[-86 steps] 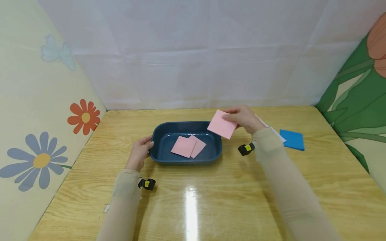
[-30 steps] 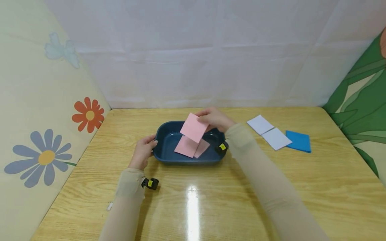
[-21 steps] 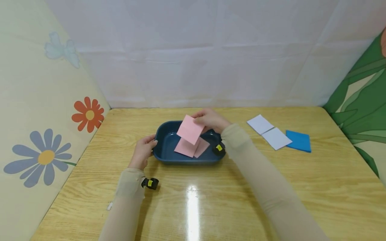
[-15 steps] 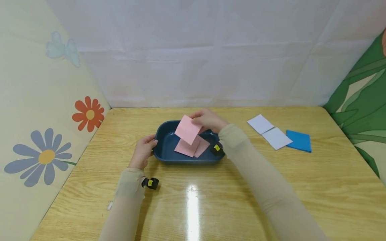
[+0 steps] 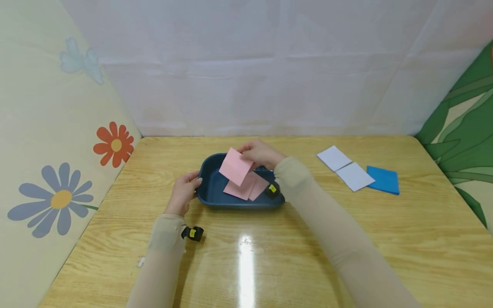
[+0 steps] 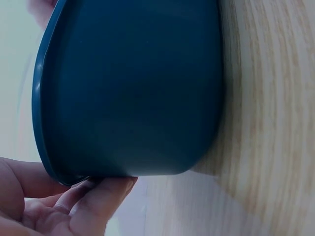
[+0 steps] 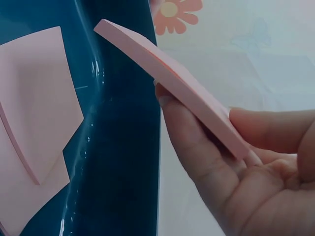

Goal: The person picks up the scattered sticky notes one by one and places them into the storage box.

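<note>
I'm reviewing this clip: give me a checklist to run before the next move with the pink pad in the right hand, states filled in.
1. Right hand grips the held pink pad: ok, thumb and fingers pinch it.
2. Left hand steadies the dish: ok, it holds the left end.
3. Held pad over the dish: ok.
4. Pink pads lying in the dish squarely stacked: not ok, they overlap askew.
5. Nearer white pad touching the blue pad: cannot tell.

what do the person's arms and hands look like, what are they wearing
Long, plain beige sleeves cover both arms to the wrists. Each wrist carries a small black device with a yellow patch. The hands are bare, without gloves.
</note>
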`<state>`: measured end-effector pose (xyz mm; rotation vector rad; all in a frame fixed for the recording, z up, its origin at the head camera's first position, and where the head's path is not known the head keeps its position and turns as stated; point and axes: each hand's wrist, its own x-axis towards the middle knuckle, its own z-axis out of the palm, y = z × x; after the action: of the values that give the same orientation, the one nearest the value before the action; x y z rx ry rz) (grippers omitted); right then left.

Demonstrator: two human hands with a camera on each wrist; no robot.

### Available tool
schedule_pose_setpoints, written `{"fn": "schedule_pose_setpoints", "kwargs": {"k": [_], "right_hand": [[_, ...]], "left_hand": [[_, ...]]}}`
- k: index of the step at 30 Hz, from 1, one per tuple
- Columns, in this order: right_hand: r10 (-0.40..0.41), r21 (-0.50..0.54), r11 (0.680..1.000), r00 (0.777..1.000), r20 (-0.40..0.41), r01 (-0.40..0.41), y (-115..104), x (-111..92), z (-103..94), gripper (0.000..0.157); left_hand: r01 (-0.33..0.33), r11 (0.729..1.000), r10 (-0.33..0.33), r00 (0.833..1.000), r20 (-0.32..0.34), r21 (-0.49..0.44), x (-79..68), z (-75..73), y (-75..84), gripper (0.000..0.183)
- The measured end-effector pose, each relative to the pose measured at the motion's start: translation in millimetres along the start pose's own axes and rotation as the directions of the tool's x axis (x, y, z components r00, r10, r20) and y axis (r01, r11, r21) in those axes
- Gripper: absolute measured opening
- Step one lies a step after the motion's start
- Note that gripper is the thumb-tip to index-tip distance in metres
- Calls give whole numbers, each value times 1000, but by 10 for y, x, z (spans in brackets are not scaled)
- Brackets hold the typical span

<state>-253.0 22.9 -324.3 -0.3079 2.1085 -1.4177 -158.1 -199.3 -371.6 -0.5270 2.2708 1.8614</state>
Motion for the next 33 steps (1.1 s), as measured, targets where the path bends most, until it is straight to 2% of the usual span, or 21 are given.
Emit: {"fn": "schedule_pose_setpoints", "kwargs": {"k": [10,24,33], "right_hand": [[18,-16,1000,1000,3,-18,-34,19,63,33],[-4,-101,995,999,54,9,-15,46,116,32],[43,-156,987,997,64,-33,11,77,141,35]], "left_hand": [[13,1000,-13,1000,-6,-3,-11,9,7,44],[22,1000,-22,1000,-6,4,-28,32,18,44],[7,1000,-7,1000,-2,6,-13,41,-9,43]]}}
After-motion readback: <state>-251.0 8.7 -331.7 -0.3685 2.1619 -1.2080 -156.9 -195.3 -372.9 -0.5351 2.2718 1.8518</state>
